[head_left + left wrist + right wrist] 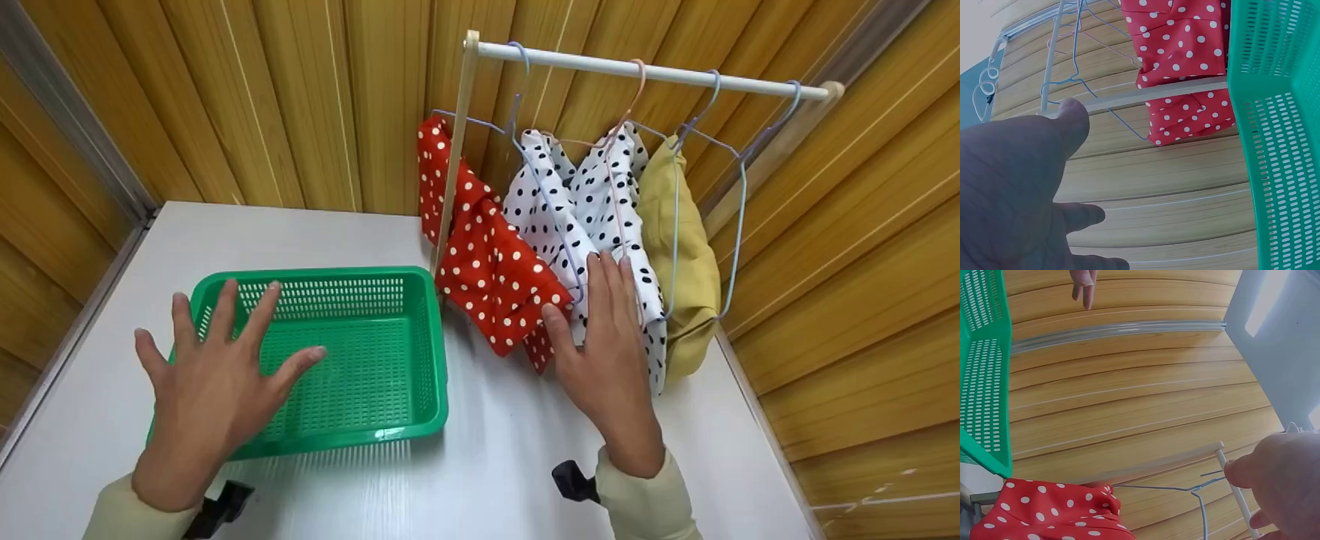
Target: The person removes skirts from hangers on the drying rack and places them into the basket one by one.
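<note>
In the head view my left hand [217, 382] spreads its fingers above the left part of a green plastic basket [439, 375], holding nothing. My right hand [611, 360] stretches out in front of the hanging clothes, its fingers fairly straight and overlapping a white cloth with black dots [540, 187]. Beside its thumb hangs a red cloth with white dots [495, 277]. Farther right is a yellow cloth [667, 225]. These pieces hang on thin wire hangers [739, 172]. The left wrist view shows the left hand [1022, 180] with fingers apart; the right wrist view shows the right hand [1286, 484] partly cut off.
The hangers hook over a white rod [585, 62] on a wooden rack post [454, 165] at the back right. Wood-panelled walls [300, 97] close in the white table [315, 232] behind and at both sides.
</note>
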